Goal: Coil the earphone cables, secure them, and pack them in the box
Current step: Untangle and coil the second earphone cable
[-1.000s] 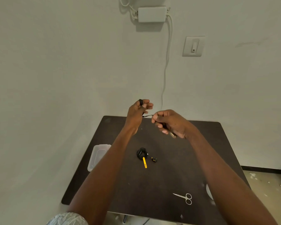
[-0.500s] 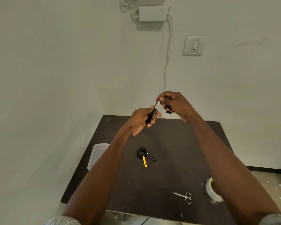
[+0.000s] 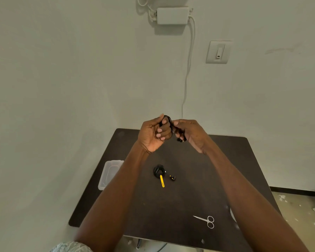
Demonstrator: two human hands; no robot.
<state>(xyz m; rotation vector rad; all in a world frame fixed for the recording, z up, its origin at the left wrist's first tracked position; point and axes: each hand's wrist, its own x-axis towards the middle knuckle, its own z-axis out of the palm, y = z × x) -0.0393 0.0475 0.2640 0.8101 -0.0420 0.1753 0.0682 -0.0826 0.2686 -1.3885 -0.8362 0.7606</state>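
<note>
The coiling step is in hand: the left hand (image 3: 154,132) curls around loops of the black earphone cable (image 3: 168,119), raised above the counter (image 3: 216,170). The right hand (image 3: 191,132), touching it, pinches the loose end. Next comes a tie, then the box (image 3: 108,174), below-left of the hands.
</note>
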